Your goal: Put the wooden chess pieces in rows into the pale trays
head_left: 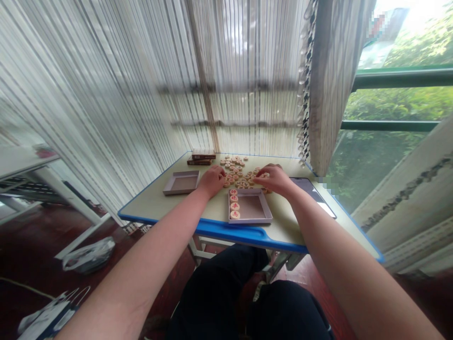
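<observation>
Now, four discs (234,207) lie in the near box (253,208), where a knock could jog them; beyond, left hand (212,180) curled, right hand (272,179) half-closed, grips unreadable, and loose pieces (238,174) between could scatter under hasty fingers.

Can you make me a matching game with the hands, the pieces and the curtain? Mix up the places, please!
Things:
1. Left hand
2. Four lined-up pieces
3. Curtain
4. Right hand

Places:
A. Hanging behind the table
B. At the right side of the loose pieces
C. At the left side of the loose pieces
D. Inside a box, along its left wall

Right pairs: 1-C, 2-D, 3-A, 4-B.
</observation>
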A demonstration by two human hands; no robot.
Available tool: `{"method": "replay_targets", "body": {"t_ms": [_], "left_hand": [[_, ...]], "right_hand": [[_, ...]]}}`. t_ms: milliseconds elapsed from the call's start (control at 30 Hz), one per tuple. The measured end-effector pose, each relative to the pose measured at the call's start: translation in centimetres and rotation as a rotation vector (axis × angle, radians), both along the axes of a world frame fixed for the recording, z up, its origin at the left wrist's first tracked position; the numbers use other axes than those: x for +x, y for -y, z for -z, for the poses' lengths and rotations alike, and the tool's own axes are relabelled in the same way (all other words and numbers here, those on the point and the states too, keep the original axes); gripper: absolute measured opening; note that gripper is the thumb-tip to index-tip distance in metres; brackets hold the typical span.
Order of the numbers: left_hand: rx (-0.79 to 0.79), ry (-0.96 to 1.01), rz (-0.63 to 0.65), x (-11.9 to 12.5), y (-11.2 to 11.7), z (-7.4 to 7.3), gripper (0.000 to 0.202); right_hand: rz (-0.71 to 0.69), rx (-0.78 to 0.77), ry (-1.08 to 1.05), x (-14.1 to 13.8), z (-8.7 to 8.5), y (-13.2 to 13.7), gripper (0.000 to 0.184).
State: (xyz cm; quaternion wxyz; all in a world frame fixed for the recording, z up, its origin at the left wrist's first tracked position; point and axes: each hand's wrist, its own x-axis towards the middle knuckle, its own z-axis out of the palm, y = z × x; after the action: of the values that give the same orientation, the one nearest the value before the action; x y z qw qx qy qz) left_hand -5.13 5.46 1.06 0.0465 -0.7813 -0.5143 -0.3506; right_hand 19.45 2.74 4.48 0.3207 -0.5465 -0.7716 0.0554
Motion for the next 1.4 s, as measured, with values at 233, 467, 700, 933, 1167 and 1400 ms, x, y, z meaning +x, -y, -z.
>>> {"method": "replay_targets", "body": {"t_ms": [233,467,700,933,1167,1400], "left_hand": [[0.001,-0.011,-0.013,0.0,0.2,-0.1,0.013],[-0.016,-0.010,-0.023,0.1,0.3,-0.1,0.012],[0.002,-0.019,-0.013,0.0,0.2,0.0,0.012],[0.002,-0.021,-0.007,0.1,0.1,0.0,0.011],[-0.018,-0.023,-0.004,0.1,0.3,-0.2,0.010],[-0.017,-0.019,-0.024,0.1,0.3,-0.1,0.011]], "right_hand": [[-0.335,-0.052,0.142,-1.9,0.0,2.3,0.025],[-0.384,-0.023,0.242,-2.0,0.8,1.9,0.023],[-0.383,-0.084,0.235,-1.9,0.1,2.5,0.019],[-0.365,-0.036,0.249,-2.4,0.4,2.5,0.018],[-0.361,0.042,0.248,-2.9,0.9,2.3,0.019],[-0.369,0.107,0.220,-3.1,1.2,2.2,0.014]]}}
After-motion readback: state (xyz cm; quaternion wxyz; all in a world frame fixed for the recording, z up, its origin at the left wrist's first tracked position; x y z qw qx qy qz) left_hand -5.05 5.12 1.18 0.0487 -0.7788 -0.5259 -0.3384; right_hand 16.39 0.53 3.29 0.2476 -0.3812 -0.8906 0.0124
